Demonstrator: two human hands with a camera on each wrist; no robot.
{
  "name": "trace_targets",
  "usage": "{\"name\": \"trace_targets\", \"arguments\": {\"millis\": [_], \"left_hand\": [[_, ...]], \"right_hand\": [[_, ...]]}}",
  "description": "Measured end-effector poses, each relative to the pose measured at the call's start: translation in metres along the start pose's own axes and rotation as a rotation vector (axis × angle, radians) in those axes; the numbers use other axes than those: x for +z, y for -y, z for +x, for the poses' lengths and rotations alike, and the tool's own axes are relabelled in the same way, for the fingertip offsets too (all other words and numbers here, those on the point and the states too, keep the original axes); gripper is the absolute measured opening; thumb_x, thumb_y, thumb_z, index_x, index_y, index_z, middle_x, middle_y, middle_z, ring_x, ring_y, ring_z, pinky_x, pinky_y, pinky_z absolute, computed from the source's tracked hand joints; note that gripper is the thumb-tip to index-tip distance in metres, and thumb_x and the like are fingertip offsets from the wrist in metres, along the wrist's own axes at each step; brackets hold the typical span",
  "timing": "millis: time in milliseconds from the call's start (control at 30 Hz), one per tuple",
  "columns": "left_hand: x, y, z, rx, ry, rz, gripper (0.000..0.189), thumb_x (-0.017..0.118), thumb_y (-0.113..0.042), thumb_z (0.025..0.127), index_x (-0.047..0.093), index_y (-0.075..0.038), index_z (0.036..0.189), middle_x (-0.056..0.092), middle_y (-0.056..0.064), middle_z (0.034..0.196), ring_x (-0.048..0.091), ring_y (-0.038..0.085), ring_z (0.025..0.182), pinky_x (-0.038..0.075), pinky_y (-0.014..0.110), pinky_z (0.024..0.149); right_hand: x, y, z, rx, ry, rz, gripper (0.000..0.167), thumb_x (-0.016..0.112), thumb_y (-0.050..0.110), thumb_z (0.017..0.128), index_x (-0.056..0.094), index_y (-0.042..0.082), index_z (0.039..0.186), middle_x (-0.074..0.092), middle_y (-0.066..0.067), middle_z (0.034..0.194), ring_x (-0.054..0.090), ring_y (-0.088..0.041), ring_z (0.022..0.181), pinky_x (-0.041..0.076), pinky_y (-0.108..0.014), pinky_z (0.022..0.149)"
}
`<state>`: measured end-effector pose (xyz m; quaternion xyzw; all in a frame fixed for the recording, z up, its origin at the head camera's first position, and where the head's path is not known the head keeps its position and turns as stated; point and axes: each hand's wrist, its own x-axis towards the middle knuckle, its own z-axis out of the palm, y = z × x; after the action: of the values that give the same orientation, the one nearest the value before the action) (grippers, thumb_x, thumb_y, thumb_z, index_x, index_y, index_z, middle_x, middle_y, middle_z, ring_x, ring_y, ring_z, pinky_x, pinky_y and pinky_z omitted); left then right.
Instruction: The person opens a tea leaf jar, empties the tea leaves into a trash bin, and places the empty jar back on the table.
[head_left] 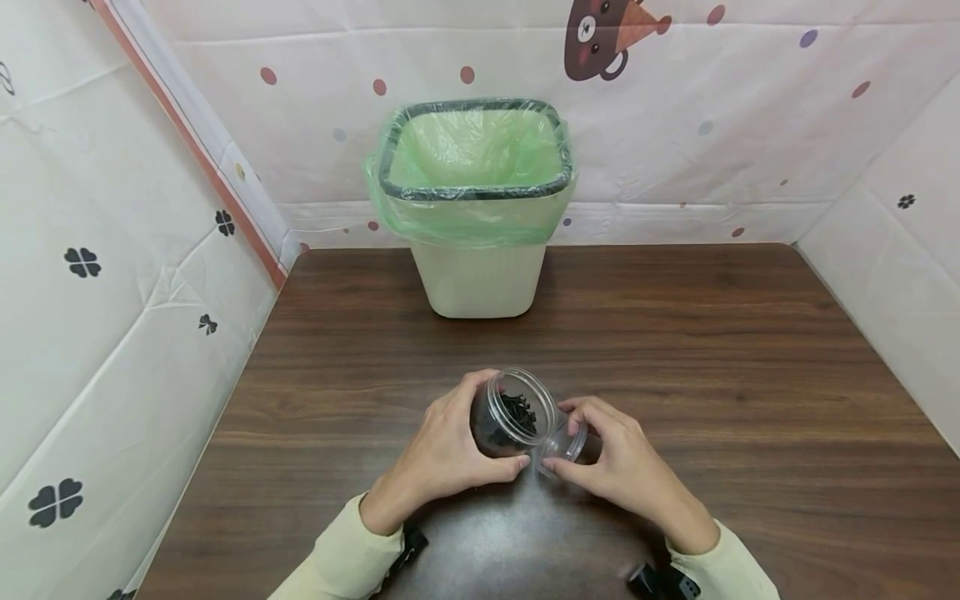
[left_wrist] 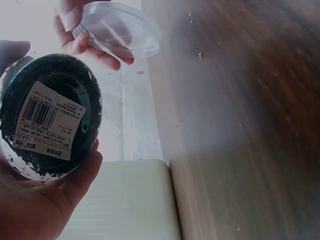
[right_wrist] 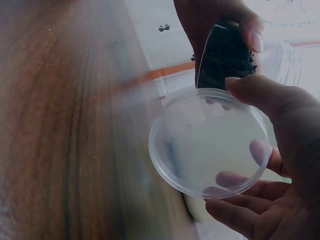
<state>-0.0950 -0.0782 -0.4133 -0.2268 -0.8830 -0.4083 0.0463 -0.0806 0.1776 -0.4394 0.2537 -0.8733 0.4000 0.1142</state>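
Note:
My left hand (head_left: 450, 446) grips a clear round jar (head_left: 487, 427), its uncovered mouth tilted up toward the head camera. Dark, dry, twisted shreds (head_left: 519, 412) that look like tea leaves lie inside. On the jar's base, the left wrist view shows a white barcode label (left_wrist: 49, 120). Just beside the jar, my right hand (head_left: 626, 462) holds a clear round lid (right_wrist: 210, 145) by its rim, between thumb and fingers. The lid is off the jar's mouth. Both are held above the brown table (head_left: 360, 333).
A pale bin (head_left: 483, 279) with a green plastic liner (head_left: 472, 221) stands at the back of the table, beyond the hands. Printed cloth (head_left: 315, 125) hangs behind and along the sides. Small crumbs (left_wrist: 200, 55) dot the tabletop in the left wrist view.

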Motion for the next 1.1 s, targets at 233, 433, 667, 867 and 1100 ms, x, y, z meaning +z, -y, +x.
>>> {"name": "trace_targets", "arguments": {"millis": [233,433,667,867,1100], "left_hand": [[0.000,0.000,0.000,0.004,-0.006,0.003,0.095,0.091,-0.047,0.059,0.048,-0.022,0.140,0.063,-0.008,0.119,0.062,0.013,0.105,0.052,0.038,0.089],[0.001,0.001,0.000,0.006,-0.011,-0.003,0.095,0.092,-0.047,0.059,0.048,-0.024,0.140,0.063,-0.008,0.118,0.062,0.011,0.105,0.052,0.038,0.089],[0.001,0.001,-0.001,-0.008,-0.010,0.011,0.096,0.092,-0.048,0.058,0.048,-0.023,0.141,0.063,-0.009,0.118,0.062,0.012,0.105,0.051,0.039,0.090],[0.001,0.000,-0.001,-0.015,0.001,0.008,0.096,0.092,-0.048,0.059,0.048,-0.024,0.141,0.063,-0.009,0.120,0.062,0.012,0.106,0.051,0.039,0.090],[0.001,0.000,-0.001,0.001,0.007,-0.011,0.096,0.092,-0.048,0.060,0.049,-0.022,0.141,0.063,-0.006,0.123,0.061,0.014,0.109,0.051,0.040,0.091]], "right_hand": [[-0.002,-0.002,-0.001,-0.022,0.021,-0.011,0.047,0.094,0.029,0.068,0.050,0.022,0.084,0.069,-0.005,0.120,0.068,-0.024,0.102,0.054,-0.038,0.075],[-0.005,-0.004,-0.005,-0.030,0.058,-0.059,0.041,0.093,0.026,0.069,0.061,0.014,0.091,0.067,-0.015,0.126,0.067,-0.029,0.109,0.055,-0.042,0.082],[-0.005,-0.006,-0.012,-0.025,0.112,-0.108,0.053,0.093,0.030,0.070,0.069,0.008,0.112,0.065,-0.016,0.129,0.063,-0.031,0.117,0.052,-0.050,0.092],[-0.003,-0.009,-0.017,-0.031,0.129,-0.133,0.059,0.092,0.033,0.071,0.068,0.007,0.118,0.062,-0.017,0.132,0.062,-0.031,0.119,0.052,-0.051,0.093],[0.001,-0.012,-0.018,-0.053,0.120,-0.158,0.066,0.093,0.033,0.069,0.065,0.006,0.122,0.062,-0.016,0.132,0.062,-0.028,0.118,0.052,-0.048,0.092]]}}
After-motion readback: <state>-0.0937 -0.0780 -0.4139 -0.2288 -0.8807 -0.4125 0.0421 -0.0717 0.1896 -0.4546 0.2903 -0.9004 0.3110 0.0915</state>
